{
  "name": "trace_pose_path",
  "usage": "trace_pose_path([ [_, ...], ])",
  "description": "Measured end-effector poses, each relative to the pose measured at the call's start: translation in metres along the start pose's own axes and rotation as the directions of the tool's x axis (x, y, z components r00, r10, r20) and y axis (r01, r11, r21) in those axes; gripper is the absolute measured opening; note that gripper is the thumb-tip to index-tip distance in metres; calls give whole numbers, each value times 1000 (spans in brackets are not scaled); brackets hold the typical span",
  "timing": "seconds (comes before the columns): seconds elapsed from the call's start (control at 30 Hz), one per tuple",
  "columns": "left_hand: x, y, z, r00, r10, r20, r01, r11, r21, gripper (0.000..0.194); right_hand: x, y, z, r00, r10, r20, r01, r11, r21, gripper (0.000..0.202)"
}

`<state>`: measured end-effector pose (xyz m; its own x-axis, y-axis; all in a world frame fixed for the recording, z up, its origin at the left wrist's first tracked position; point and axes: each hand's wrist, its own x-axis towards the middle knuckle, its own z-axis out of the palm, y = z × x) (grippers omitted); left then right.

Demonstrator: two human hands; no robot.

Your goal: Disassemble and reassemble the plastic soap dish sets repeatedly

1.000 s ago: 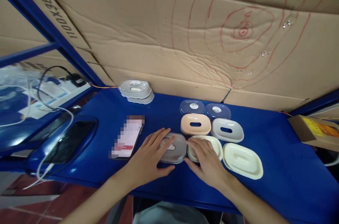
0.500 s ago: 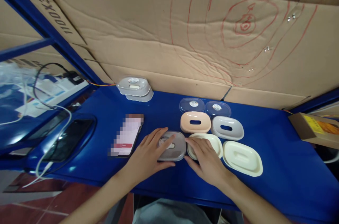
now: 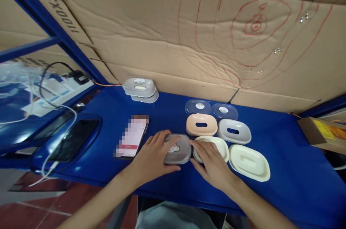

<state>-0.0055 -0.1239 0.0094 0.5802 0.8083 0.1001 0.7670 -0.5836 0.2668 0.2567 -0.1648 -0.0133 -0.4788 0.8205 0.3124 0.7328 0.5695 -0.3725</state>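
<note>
The table (image 3: 169, 113) is glossy, so anything nudged hard on it would probably slide, most riskily towards the near edge. The left hand (image 3: 153, 154) is half spread over the left end of the covered dish (image 3: 181, 153), thumb along its near side; whether it truly grips cannot be told. The right hand (image 3: 213, 162), loosely curled and holding nothing, has its fingertips just beside the covered dish's right end, above the left cream tray (image 3: 224, 149); a lowered palm could shove that tray into the right cream tray (image 3: 250, 163). The stack (image 3: 140, 90) at the back sits offset, so a knock might topple it. The phone (image 3: 132, 136) lies near the left hand, where a sideways wrist could catch it. Pushed backwards, the peach dish (image 3: 211, 124) or grey dish (image 3: 244, 132) could shift the light-looking lids (image 3: 198, 109) just behind.
</note>
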Motion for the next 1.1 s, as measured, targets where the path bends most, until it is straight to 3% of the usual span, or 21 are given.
trace_pose_path([
  [0.17,-1,-6,-3,999,27,18,-27,1000,-8,90,0,0,-1,1000,1,12,0,1000,-20,56],
  [0.27,10,-20,-15,999,7,-50,-9,1000,-24,86,0,-1,-2,1000,3,21,-3,999,-40,58],
  [0.4,45,-47,-37,982,-130,-137,142,987,81,82,-1,-3,-2,999,-11,41,13,998,-54,55],
  [0.47,68,-60,-43,984,-134,-122,145,985,95,84,-1,-4,-3,999,-16,50,19,997,-70,53],
  [0.6,109,-80,-38,991,-124,-49,129,984,124,83,0,-4,-5,1000,-23,11,24,994,-102,47],
  [0.7,127,-91,-31,991,-133,-24,135,983,123,85,1,-2,-9,999,-11,-30,8,994,-111,36],
  [0.83,132,-99,-25,992,-123,-12,123,986,108,92,0,-1,-14,999,27,-42,-32,993,-117,16],
  [0.97,126,-96,-26,996,-90,-27,92,989,114,100,0,-4,-16,999,30,-19,-31,995,-90,13],
  [1.1,126,-88,-28,996,-75,-41,79,990,115,95,1,-5,-15,1000,18,-3,-18,998,-66,14],
])
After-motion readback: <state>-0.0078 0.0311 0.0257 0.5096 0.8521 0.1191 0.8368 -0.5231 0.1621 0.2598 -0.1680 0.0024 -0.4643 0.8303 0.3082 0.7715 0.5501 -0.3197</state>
